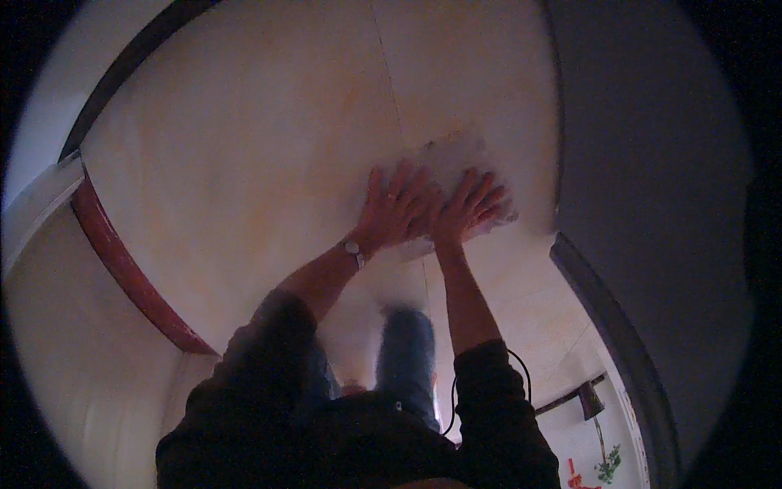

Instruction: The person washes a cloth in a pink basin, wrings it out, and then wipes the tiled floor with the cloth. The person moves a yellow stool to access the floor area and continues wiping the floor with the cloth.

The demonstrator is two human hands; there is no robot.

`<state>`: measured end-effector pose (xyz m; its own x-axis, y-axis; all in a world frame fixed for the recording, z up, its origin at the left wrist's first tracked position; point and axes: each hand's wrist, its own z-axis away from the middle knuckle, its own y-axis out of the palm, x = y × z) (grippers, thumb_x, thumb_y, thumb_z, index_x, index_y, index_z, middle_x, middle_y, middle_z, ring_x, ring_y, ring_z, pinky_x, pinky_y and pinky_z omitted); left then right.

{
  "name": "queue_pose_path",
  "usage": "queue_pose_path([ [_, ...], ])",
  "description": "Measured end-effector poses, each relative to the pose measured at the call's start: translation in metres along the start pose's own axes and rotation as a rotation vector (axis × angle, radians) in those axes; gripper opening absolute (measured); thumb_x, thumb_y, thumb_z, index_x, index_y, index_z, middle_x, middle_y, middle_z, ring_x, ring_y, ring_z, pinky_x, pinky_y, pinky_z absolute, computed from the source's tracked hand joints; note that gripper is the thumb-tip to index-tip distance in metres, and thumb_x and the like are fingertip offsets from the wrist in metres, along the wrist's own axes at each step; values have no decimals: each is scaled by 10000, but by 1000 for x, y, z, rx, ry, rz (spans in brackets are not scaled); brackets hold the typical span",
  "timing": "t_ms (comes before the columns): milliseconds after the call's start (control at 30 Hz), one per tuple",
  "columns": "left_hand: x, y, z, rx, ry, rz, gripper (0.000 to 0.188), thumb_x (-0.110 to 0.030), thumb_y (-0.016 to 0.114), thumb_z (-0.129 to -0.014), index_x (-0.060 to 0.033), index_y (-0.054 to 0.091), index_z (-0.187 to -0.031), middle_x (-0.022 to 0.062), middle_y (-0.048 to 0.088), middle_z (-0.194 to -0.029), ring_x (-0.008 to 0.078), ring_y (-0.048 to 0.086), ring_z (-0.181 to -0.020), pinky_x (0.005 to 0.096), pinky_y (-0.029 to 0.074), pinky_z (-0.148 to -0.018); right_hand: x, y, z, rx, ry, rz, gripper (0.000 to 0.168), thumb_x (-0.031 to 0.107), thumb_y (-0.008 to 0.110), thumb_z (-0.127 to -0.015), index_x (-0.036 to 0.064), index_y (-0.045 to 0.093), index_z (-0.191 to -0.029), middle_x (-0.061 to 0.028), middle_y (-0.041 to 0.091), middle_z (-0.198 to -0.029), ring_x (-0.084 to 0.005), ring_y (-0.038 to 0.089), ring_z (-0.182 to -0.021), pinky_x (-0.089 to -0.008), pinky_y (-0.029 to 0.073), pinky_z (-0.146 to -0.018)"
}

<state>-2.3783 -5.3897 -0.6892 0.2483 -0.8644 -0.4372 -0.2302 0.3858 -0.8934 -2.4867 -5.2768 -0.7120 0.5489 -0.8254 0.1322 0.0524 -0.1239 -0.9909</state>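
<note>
Both my hands lie side by side on a pale, greyish cloth spread over the light, marbled floor. My left hand rests palm down with its fingers apart, and a wristwatch is on that wrist. To its right, my right hand also presses flat on the cloth with spread fingers. The cloth shows beyond the fingertips and at the right, and its edges are blurred. My palms and the part of the cloth under them are hidden.
A dark red baseboard runs along the left wall. On the right stands a dark grey surface, with a dark baseboard below it. My jeans-clad knee is close behind the cloth. A green plant appears at lower right.
</note>
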Motion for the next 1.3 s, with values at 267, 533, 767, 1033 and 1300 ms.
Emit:
queue_pose_path([
  [267, 22, -11, 9, -20, 36, 127, 568, -420, 599, -802, -182, 539, -1313, 84, 347, -1500, 373, 232, -1409, 680, 174, -1069, 13, 16, 8, -37, 2, 107, 716, 568, 443, -893, 181, 298, -1478, -170, 122, -1574, -524, 41, -1408, -721, 62, -1060],
  [533, -27, -14, 36, -122, -237, -77, 546, -376, 588, -823, -167, 518, -1323, 84, 337, -1503, 360, 184, -1430, 627, 123, -1110, 6, -21, 13, 22, -410, 137, 652, 499, 440, -922, 197, 296, -1481, -190, 97, -1573, -530, 24, -1405, -746, 62, -1038],
  [767, -1, -52, 134, 26, -362, -256, 572, -357, 441, -915, -97, 403, -1424, 146, 266, -1538, 408, 168, -1428, 654, 73, -1105, 93, -39, 100, 158, -556, 67, 626, 408, 470, -914, 162, 321, -1470, -181, 222, -1531, -486, 141, -1397, -711, 68, -1062],
  [1033, 106, -88, 27, -98, -461, -380, 576, -310, 442, -913, -56, 381, -1426, 135, 332, -1507, 309, 234, -1422, 557, 161, -1127, 192, -13, -64, 50, -881, 41, 512, 299, 443, -937, 87, 416, -1403, -136, 370, -1471, -334, 255, -1407, -579, 169, -1120],
  [1300, 177, -102, 43, -197, -459, -355, 574, -298, 481, -893, -50, 410, -1406, 131, 366, -1486, 307, 249, -1417, 549, 182, -1124, 263, 17, -59, -46, -809, -7, 514, 269, 453, -922, 85, 415, -1401, -130, 391, -1458, -324, 281, -1397, -563, 205, -1111],
])
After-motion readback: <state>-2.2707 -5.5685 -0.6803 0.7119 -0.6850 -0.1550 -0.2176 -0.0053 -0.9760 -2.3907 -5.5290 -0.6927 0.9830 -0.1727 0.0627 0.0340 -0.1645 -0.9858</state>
